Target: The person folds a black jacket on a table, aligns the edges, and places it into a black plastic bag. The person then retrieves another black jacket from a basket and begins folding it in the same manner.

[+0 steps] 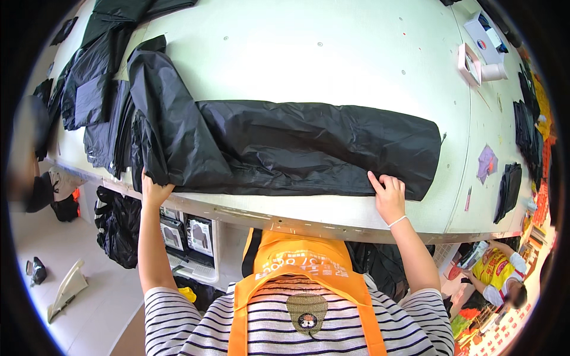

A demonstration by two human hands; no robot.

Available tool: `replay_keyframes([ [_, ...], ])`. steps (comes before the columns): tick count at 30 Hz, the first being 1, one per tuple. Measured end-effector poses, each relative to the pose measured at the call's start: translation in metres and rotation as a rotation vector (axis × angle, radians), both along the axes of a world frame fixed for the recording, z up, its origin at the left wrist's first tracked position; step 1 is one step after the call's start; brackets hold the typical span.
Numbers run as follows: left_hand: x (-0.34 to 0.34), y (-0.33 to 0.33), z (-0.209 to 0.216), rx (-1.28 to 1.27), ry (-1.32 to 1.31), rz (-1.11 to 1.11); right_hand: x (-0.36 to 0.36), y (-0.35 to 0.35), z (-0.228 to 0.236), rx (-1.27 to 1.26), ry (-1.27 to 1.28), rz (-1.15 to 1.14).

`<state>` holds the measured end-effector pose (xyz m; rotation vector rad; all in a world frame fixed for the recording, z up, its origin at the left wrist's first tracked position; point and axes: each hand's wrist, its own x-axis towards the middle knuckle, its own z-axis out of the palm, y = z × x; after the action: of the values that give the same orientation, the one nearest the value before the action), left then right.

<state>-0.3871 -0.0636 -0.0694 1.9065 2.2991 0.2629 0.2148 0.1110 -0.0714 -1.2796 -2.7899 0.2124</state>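
A long piece of thin, shiny black fabric [285,136], apparently a garment, lies across the table in front of me. Its left part is folded over in a loose, raised flap [163,101]. My left hand [155,191] is closed on the near edge at the left, some of its fingers hidden by the cloth. Near the right end, my right hand [389,193] rests on the cloth with its fingers spread, pressing it at the near edge.
More black garments [98,101] are piled at the table's left. At the right lie a pink tray [469,65], a purple scrap [487,164] and a folded black piece [507,191]. Packages [199,237] sit in a white crate below. Another person [496,273] works at the lower right.
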Motion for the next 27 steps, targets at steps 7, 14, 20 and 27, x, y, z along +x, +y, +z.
replay_keyframes([
  [7, 0.004, -0.012, 0.045, -0.110, 0.007, -0.137, 0.018, 0.001, 0.002, 0.023, 0.018, 0.035],
  [14, -0.023, 0.001, 0.010, -0.094, -0.287, -0.006, -0.023, 0.003, 0.039, -0.292, -0.342, -0.195],
  [20, -0.049, 0.003, -0.004, -0.146, -0.413, -0.192, -0.268, 0.088, 0.121, -0.243, 0.088, 0.225],
  [27, -0.055, 0.010, 0.013, -0.214, -0.586, -0.173, -0.666, 0.162, 0.063, -0.038, 0.512, 0.480],
])
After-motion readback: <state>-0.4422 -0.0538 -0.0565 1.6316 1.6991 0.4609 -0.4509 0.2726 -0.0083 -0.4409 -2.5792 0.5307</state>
